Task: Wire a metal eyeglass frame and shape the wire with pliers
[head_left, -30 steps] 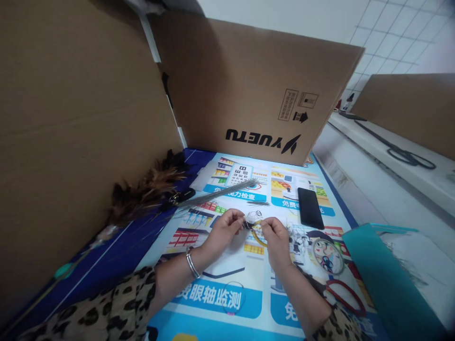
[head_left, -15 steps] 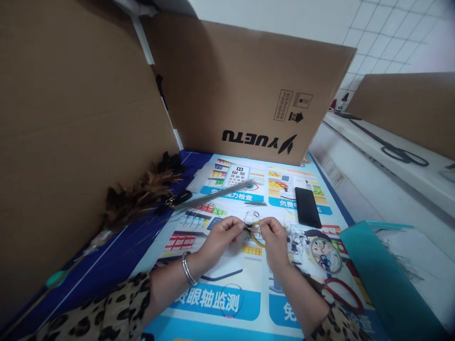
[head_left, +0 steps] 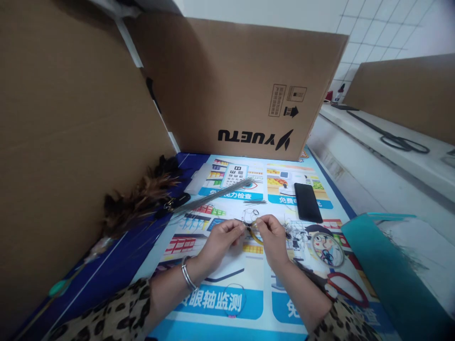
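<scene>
My left hand (head_left: 222, 239) and my right hand (head_left: 272, 237) meet over a printed poster mat (head_left: 227, 298), fingertips pinched together on a small piece of thin wire (head_left: 250, 219) with a loop at its top. A yellowish curved piece (head_left: 255, 235) lies just under the fingers; what it is I cannot make out. A silver bangle (head_left: 187, 274) sits on my left wrist, and both sleeves are leopard print. A bundle of straight grey wires (head_left: 213, 196) lies on the mat behind my left hand.
Cardboard walls (head_left: 234, 85) stand on the left and at the back. Brown feathers (head_left: 138, 201) lie at the left. A black phone (head_left: 307, 202) lies right of centre. Red-handled scissors (head_left: 346, 286) and a teal box (head_left: 387, 279) sit at the right. Black scissors (head_left: 401, 141) lie on the neighbouring bench.
Both hands stay pinched on the wire piece and have drawn slightly closer together. The view has shifted a little.
</scene>
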A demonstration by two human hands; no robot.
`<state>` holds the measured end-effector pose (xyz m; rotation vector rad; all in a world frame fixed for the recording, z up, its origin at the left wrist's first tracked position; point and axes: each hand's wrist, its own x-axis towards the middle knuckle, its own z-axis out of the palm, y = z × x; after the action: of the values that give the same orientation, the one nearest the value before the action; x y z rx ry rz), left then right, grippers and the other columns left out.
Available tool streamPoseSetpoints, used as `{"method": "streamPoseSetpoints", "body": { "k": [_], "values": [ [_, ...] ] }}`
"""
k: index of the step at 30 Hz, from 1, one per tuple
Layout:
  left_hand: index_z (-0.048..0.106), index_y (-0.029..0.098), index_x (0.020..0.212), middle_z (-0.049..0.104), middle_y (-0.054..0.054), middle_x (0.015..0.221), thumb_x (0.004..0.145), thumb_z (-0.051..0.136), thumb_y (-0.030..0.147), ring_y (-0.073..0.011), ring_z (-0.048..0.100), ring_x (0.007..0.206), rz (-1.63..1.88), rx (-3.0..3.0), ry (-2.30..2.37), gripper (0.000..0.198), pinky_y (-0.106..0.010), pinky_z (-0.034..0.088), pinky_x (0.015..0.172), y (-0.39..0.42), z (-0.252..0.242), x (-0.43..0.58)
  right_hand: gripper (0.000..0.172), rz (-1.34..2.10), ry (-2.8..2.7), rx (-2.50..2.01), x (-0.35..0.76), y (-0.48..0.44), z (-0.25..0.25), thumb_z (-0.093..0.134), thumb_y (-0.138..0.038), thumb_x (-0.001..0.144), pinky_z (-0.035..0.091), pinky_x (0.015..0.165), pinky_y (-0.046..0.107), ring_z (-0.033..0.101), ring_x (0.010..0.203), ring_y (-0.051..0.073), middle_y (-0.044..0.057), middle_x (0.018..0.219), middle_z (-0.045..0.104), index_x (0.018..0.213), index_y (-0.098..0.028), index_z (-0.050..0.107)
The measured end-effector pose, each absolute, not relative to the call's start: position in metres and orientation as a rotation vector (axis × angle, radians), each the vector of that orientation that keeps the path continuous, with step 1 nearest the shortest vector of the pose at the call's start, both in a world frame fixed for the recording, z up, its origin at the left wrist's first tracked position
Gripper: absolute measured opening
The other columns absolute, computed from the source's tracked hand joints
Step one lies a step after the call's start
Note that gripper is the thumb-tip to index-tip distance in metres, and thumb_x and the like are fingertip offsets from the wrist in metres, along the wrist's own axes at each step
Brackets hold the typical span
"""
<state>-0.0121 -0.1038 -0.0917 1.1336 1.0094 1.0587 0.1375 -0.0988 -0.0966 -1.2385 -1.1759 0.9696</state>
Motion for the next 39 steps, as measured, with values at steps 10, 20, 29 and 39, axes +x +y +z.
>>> {"method": "streamPoseSetpoints", "body": {
  "k": [10, 20, 29, 39],
  "values": [
    [0.059, 0.015, 0.072, 0.051, 0.001, 0.058, 0.078, 0.060, 0.037, -0.0087, 0.041, 0.050, 1.183, 1.040, 1.074, 0.023, -0.022, 0.028, 0.048, -0.101, -0.099, -0.013, 0.017, 0.978, -1.174, -1.210, 0.137, -0.099, -0.098, 0.055, -0.031, 0.078, 0.034, 0.055, 0.022, 0.040, 0.058, 0.011, -0.004, 0.060, 0.046, 0.068, -0.018, 0.054],
    [0.057, 0.015, 0.074, 0.046, 0.004, 0.051, 0.078, 0.059, 0.038, -0.0077, 0.039, 0.046, 1.225, 1.023, 1.111, 0.023, -0.021, 0.026, 0.046, -0.098, -0.099, -0.015, 0.017, 1.006, -1.207, -1.212, 0.136, -0.100, -0.097, 0.055, -0.030, 0.078, 0.030, 0.050, 0.022, 0.035, 0.054, 0.010, -0.005, 0.056, 0.041, 0.065, -0.018, 0.052],
    [0.057, 0.016, 0.094, 0.048, 0.003, 0.062, 0.078, 0.060, 0.033, -0.0072, 0.042, 0.054, 1.272, 1.056, 1.078, 0.022, -0.019, 0.033, 0.050, -0.096, -0.098, -0.017, 0.016, 1.019, -1.217, -1.226, 0.138, -0.101, -0.098, 0.055, -0.028, 0.077, 0.029, 0.050, 0.022, 0.034, 0.054, 0.010, -0.006, 0.056, 0.039, 0.065, -0.018, 0.051],
    [0.062, 0.017, 0.104, 0.058, -0.003, 0.081, 0.079, 0.061, 0.031, -0.0086, 0.047, 0.062, 1.184, 1.211, 1.038, 0.029, -0.020, 0.037, 0.056, -0.091, -0.099, -0.023, 0.014, 1.046, -1.218, -1.181, 0.140, -0.100, -0.096, 0.055, -0.024, 0.076, 0.030, 0.051, 0.022, 0.035, 0.053, 0.010, -0.005, 0.055, 0.041, 0.064, -0.018, 0.053]
  ]
}}
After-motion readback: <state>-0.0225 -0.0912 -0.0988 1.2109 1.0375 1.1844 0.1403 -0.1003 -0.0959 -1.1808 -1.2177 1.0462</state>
